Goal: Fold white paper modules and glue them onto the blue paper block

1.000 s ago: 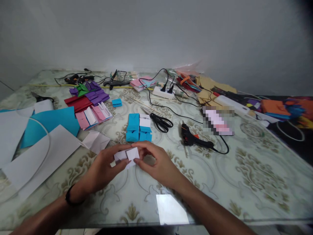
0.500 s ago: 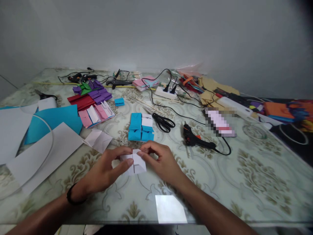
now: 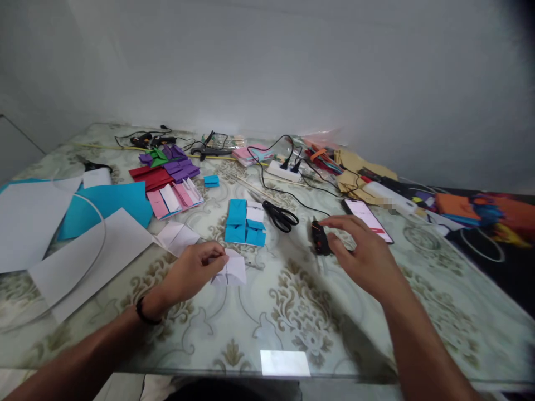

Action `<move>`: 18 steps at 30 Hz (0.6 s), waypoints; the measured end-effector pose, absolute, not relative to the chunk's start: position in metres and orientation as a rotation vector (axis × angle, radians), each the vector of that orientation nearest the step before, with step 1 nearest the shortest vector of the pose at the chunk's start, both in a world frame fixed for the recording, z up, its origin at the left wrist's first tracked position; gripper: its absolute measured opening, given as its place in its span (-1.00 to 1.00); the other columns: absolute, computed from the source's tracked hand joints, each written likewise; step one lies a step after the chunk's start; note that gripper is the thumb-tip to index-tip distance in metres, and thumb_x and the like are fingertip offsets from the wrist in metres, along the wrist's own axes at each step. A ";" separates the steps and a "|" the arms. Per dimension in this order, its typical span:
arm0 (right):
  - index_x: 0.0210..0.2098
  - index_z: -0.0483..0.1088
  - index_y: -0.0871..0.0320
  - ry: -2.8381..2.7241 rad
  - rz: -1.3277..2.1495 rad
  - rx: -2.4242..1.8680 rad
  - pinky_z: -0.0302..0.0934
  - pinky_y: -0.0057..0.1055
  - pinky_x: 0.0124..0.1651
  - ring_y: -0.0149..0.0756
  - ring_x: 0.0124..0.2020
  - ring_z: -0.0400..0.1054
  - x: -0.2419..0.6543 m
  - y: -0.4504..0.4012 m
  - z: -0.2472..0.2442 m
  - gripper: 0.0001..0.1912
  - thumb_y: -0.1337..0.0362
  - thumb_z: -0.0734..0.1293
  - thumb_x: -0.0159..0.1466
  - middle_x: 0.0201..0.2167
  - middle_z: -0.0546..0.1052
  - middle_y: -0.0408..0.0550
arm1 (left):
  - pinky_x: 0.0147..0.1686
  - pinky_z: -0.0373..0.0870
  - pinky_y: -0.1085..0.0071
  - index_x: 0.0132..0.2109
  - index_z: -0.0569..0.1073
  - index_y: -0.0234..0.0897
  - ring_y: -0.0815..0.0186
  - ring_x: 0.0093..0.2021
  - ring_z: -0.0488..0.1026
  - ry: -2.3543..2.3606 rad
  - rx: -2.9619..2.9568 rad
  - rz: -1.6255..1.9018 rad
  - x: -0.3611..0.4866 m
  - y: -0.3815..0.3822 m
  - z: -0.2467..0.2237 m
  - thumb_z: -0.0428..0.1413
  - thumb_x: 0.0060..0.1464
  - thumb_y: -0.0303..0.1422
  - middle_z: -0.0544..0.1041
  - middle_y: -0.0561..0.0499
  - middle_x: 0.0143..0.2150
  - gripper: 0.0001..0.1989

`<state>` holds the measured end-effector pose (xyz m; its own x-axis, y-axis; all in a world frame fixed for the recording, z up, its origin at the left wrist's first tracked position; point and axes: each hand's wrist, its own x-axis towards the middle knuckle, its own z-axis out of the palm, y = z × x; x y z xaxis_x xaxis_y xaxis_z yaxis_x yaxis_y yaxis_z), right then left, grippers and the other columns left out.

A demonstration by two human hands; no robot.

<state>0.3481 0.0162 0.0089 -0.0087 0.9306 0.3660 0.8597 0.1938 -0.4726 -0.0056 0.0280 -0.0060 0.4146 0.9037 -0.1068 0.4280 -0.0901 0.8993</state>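
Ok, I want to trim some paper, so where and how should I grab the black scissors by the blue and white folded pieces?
I'd take the black scissors by their handle loops, coming from the near right: they lie with loops that way and blades pointing to the far left.

You have a narrow black band [image 3: 144, 319] around your left wrist, like a slim bracelet, curved and dark all along the part that shows; its material and any finer detail are too blurred to tell; your left hand [image 3: 190, 273] and right hand [image 3: 363, 253] are both bare, with slender fingers; your right wrist and both forearms [image 3: 418, 334] are bare too.
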 end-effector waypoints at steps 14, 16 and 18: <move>-0.12 0.50 0.08 -1.679 0.381 -1.892 0.36 -0.20 -0.27 -0.07 -0.38 0.49 0.418 0.018 -0.035 -0.60 0.16 0.39 0.03 -0.33 0.63 0.01 | -0.44 0.17 0.46 -0.31 0.35 -0.24 0.38 -0.45 0.27 1.030 1.719 0.494 0.004 0.024 -0.028 0.06 0.27 -0.28 0.33 0.15 -0.46 -0.81; -0.16 0.48 0.07 -1.605 0.373 -1.847 0.33 -0.22 -0.32 -0.09 -0.40 0.47 0.421 0.019 -0.026 -0.65 0.09 0.41 0.07 -0.38 0.61 -0.02 | -0.47 0.15 0.47 -0.31 0.32 -0.23 0.39 -0.48 0.25 1.045 1.701 0.505 0.003 0.025 -0.032 0.04 0.28 -0.27 0.30 0.16 -0.47 -0.81; -0.25 0.47 0.06 -1.538 0.358 -1.788 0.31 -0.23 -0.35 -0.09 -0.42 0.47 0.422 0.020 -0.014 -0.71 0.01 0.39 0.15 -0.44 0.60 -0.03 | -0.48 0.13 0.47 -0.32 0.30 -0.23 0.39 -0.48 0.24 1.058 1.688 0.520 0.003 0.026 -0.035 0.04 0.28 -0.25 0.28 0.17 -0.48 -0.79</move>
<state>0.4220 0.0204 -0.0143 0.2429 0.9378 0.2480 0.7317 -0.0092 -0.6816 0.0028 0.0260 -0.0349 0.5187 0.8417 -0.1497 0.3958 -0.0812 0.9148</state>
